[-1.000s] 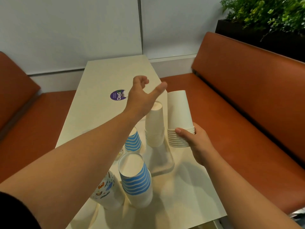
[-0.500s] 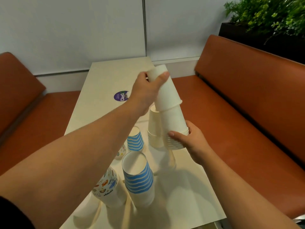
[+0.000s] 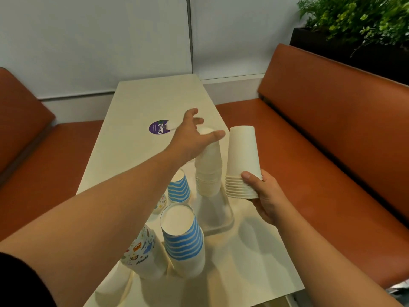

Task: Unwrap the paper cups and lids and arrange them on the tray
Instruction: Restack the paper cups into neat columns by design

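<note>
Right now, through the head camera, I see my right hand [image 3: 264,193] grasping a nested stack of plain white cups [image 3: 242,160] by its rims, upside down and lifted just off the cream table [image 3: 137,111], close beside a second white cup stack [image 3: 209,169] standing inverted on the table. My left hand [image 3: 192,138] hangs released above that standing stack, fingers spread and holding nothing, while nearer to me stand a tall blue-striped cup stack [image 3: 182,238], a smaller blue-striped cup [image 3: 179,188] and a cartoon-printed cup stack [image 3: 141,249], with a purple round sticker [image 3: 158,127] farther up the table between the orange benches [image 3: 332,129]
</note>
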`<control>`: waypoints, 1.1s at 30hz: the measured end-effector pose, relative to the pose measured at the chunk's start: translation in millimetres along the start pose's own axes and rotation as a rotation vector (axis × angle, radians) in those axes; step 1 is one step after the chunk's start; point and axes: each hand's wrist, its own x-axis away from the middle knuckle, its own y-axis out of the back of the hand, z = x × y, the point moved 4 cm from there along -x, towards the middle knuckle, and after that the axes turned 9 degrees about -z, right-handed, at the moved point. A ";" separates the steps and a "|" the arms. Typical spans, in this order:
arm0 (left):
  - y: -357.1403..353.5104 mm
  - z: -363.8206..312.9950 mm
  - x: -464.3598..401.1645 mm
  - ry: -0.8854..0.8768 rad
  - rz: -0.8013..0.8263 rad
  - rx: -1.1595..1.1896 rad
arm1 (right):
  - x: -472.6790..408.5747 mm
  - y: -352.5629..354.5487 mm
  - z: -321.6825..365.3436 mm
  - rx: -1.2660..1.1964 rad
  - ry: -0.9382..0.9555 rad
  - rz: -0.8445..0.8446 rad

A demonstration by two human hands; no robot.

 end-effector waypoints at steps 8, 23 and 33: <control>-0.5 -44.0 31.1 -0.013 0.080 0.254 | -6.4 -30.3 32.9 0.104 0.102 0.074; -6.9 -39.4 31.5 0.162 -0.087 0.459 | -0.8 -35.1 29.3 -0.089 0.278 -0.189; 6.6 -57.2 7.0 0.062 -0.135 0.416 | -4.4 -22.3 25.0 -0.072 0.278 -0.199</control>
